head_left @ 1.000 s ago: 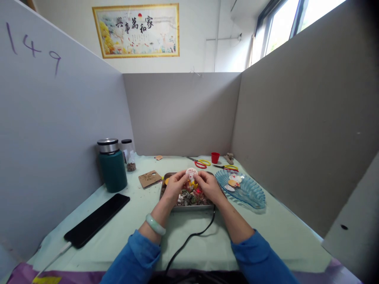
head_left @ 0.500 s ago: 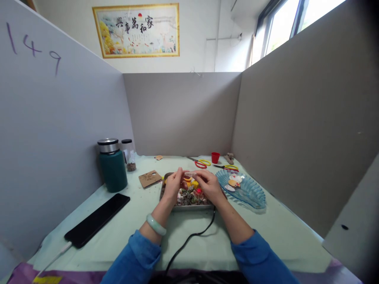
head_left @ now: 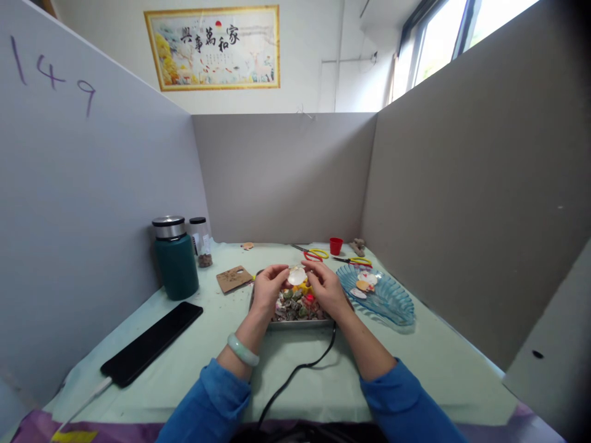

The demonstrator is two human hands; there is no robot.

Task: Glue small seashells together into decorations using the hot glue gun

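White disc [head_left: 297,275] sat just below the centre of the frame, raised above the heaped small pieces [head_left: 295,306] in the metal tray [head_left: 302,325]. It was already picked up and not yet set down; whether anything on it was finished, I could not tell.

It lay between the two hands, touching the fingertips of both: the left hand [head_left: 269,290] pinched its left edge, and the right hand [head_left: 327,290] had thumb and fingers narrowed at its right edge.

Right of centre, the blue dish [head_left: 398,307] held several flat pieces [head_left: 367,279], white and orange, apart from the disc, while many pieces remained in the tray. Left of the tray lay a brown card [head_left: 234,279]; beyond it, above centre-right, were scissors [head_left: 317,253] and a red cup [head_left: 336,247].
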